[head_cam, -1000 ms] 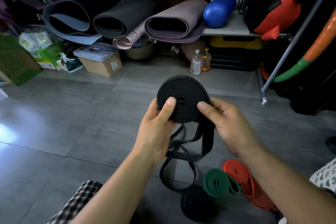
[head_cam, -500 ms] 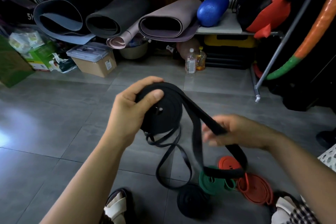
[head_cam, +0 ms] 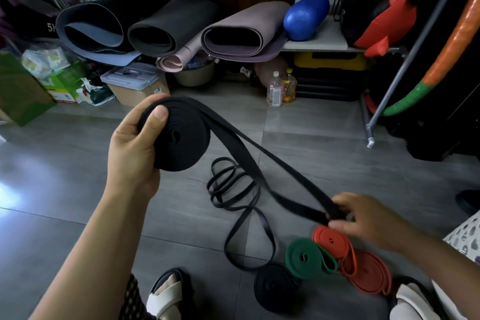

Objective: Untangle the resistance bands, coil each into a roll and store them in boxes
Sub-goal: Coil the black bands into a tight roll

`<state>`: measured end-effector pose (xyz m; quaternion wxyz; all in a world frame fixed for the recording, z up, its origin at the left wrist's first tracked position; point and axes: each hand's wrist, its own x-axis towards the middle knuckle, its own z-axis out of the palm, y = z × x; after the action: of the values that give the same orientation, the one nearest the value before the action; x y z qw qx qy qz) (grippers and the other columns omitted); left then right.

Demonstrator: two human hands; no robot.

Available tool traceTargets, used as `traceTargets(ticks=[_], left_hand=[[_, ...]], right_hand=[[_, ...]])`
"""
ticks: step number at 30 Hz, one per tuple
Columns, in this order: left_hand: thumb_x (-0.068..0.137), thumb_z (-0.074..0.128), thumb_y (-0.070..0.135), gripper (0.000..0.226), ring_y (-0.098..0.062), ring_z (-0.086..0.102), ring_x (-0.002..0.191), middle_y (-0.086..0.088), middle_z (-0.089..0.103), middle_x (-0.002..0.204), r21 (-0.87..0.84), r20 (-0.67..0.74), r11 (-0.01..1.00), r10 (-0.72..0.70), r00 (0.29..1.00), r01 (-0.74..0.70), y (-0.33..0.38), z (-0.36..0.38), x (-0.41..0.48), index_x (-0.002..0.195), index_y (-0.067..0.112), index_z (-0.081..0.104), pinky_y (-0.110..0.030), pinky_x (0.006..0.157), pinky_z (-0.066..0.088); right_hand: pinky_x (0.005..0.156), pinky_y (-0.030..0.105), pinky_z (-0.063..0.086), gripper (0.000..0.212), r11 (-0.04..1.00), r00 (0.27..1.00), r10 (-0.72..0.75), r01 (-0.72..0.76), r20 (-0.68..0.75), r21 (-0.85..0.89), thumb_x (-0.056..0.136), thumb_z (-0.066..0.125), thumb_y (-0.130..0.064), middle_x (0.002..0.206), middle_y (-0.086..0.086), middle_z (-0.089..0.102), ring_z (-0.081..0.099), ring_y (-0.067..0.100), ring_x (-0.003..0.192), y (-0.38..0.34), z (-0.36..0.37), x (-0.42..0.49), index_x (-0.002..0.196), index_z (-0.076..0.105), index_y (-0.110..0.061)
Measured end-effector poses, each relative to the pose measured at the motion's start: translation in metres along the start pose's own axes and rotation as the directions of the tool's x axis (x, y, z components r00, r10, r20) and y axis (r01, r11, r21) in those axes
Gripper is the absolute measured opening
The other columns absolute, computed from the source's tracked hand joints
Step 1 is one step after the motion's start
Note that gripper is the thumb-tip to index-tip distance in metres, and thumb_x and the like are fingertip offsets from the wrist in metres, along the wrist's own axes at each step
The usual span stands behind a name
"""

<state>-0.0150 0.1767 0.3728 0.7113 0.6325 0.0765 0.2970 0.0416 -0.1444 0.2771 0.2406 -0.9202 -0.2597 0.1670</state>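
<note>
Slack could unwind the black band coil (head_cam: pixel 181 138) the left hand (head_cam: pixel 132 148) grips under its thumb. Right hand (head_cam: pixel 368 218) pinches the tail (head_cam: pixel 246 163)

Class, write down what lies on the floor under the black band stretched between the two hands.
A thin black band lies there in loose loops on the grey floor tiles. The stretched band crosses over part of them, hiding how they tangle.

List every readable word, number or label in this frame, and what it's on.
"5" then a letter partly hidden by the blue-lined mat: on the dark object at far left.
Labels on the bottles: blurred, unreadable.
Sticker on the lidded box: too small.
Print on the green carton: too small.
</note>
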Motion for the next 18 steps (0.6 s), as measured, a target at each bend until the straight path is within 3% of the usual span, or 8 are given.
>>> traceTargets(ticks=[2,4,6,9,12,15,16,18], left_hand=[[0.088,0.055,0.015,0.016,-0.007,0.063,0.085,0.011,0.068,0.087,0.032,-0.049,0.999,-0.028,0.998,0.029,-0.004,-0.007,0.001,0.097,0.024,0.065,-0.022,0.076,0.054],[0.086,0.058,0.016,0.016,-0.005,0.062,0.082,0.013,0.069,0.082,0.089,-0.062,0.995,-0.043,0.997,0.048,-0.009,-0.007,0.000,0.093,0.028,0.066,-0.022,0.074,0.054],[0.085,0.059,0.016,0.018,-0.002,0.062,0.079,0.013,0.068,0.083,0.151,-0.037,0.988,-0.038,0.999,0.043,-0.013,-0.003,-0.004,0.091,0.031,0.066,-0.017,0.069,0.052],[0.085,0.059,0.012,0.022,0.003,0.062,0.077,0.013,0.066,0.086,0.200,0.005,0.980,-0.011,1.000,0.010,-0.012,0.009,-0.010,0.090,0.032,0.065,-0.012,0.064,0.050],[0.083,0.063,0.012,0.025,0.007,0.061,0.078,0.017,0.066,0.083,0.262,0.039,0.964,0.029,0.999,-0.038,-0.011,0.013,-0.013,0.090,0.036,0.063,-0.009,0.065,0.049],[0.075,0.063,0.032,0.023,0.010,0.056,0.087,0.017,0.061,0.093,0.504,0.273,0.816,0.161,0.949,-0.283,-0.012,0.019,-0.018,0.096,0.038,0.060,-0.005,0.076,0.043],[0.074,0.059,0.037,0.025,0.012,0.054,0.088,0.019,0.059,0.094,0.544,0.375,0.757,0.168,0.912,-0.363,-0.014,0.024,-0.022,0.099,0.037,0.059,-0.002,0.077,0.040],[0.075,0.054,0.042,0.028,0.012,0.052,0.088,0.021,0.057,0.092,0.559,0.532,0.690,0.126,0.837,-0.459,-0.020,0.034,-0.030,0.102,0.035,0.061,-0.001,0.078,0.038]], right_hand=[[0.066,0.032,0.043,0.028,0.991,0.960,0.135,-0.136,-0.247,0.014,0.081,0.065,-0.016,0.080,0.004,0.065,0.062,0.027,0.078,0.002,-0.013,-0.003,0.072,0.045,-0.035],[0.069,0.041,0.044,0.015,0.978,0.839,0.188,-0.210,-0.510,0.016,0.083,0.058,-0.009,0.085,0.020,0.066,0.062,0.039,0.082,0.004,-0.029,-0.006,0.089,0.050,-0.020],[0.071,0.044,0.044,0.021,0.947,0.782,0.240,-0.320,-0.575,-0.040,0.086,0.049,-0.006,0.088,0.028,0.063,0.060,0.045,0.084,0.009,-0.039,-0.008,0.107,0.045,-0.010],[0.069,0.040,0.050,0.030,0.882,0.840,0.376,-0.454,-0.392,-0.125,0.089,0.038,-0.006,0.078,0.024,0.062,0.063,0.035,0.068,0.015,-0.037,-0.005,0.117,0.042,-0.015],[0.064,0.031,0.052,0.037,0.862,0.878,0.478,-0.463,0.030,-0.205,0.090,0.037,-0.014,0.081,0.011,0.066,0.065,0.020,0.054,0.018,-0.022,-0.009,0.125,0.036,-0.026],[0.092,0.027,0.045,0.080,0.891,0.785,0.442,-0.330,0.433,-0.312,0.079,0.061,-0.043,0.129,0.010,0.055,0.063,0.018,0.104,0.015,-0.010,-0.013,0.143,0.018,-0.024],[0.099,0.025,0.038,0.095,0.923,0.806,0.379,-0.296,0.454,-0.246,0.070,0.067,-0.054,0.141,0.006,0.043,0.051,0.015,0.121,0.009,-0.011,-0.012,0.144,0.013,-0.027],[0.102,0.020,0.035,0.100,0.978,0.942,0.160,-0.192,0.295,0.085,0.051,0.064,-0.076,0.142,-0.012,0.038,0.041,0.002,0.125,-0.014,-0.018,-0.006,0.136,0.024,-0.043]])
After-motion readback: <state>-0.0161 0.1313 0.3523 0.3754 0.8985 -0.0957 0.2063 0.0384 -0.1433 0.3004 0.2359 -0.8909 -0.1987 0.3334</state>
